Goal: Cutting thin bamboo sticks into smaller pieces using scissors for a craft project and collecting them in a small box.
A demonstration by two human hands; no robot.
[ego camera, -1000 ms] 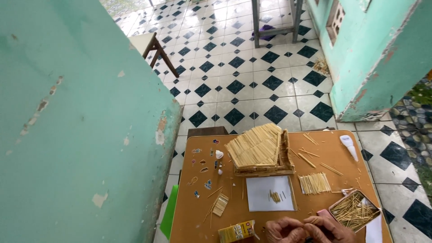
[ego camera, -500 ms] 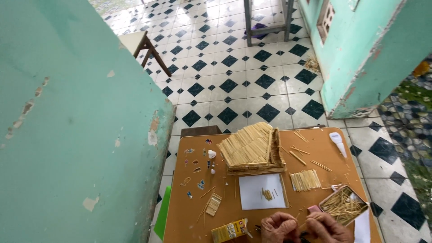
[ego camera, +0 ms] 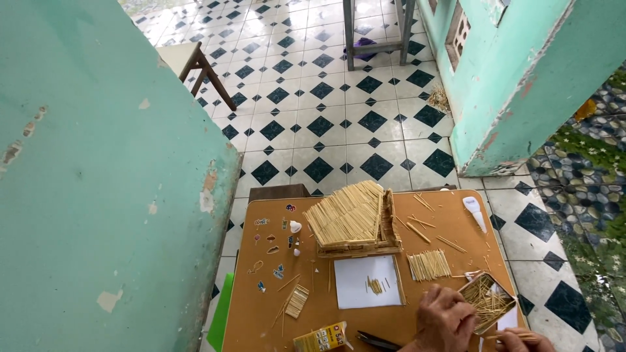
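Reaching down at the near edge of the brown table [ego camera: 339,313], the left hand [ego camera: 445,319] hangs with fingers curled just beside an open tray of thin sticks [ego camera: 486,301]; whether it grips anything cannot be told. The right hand [ego camera: 518,339], mostly cut off by the frame, pinches a few pale sticks [ego camera: 505,336] between its fingertips. The tray is shallow and rectangular, filled with loose straw-coloured sticks lying crisscross, and sits at the table's near right corner. Farther back stands a small house built of sticks [ego camera: 353,218], with a flat sheet of joined sticks [ego camera: 428,265] and a white paper [ego camera: 367,281] nearby.
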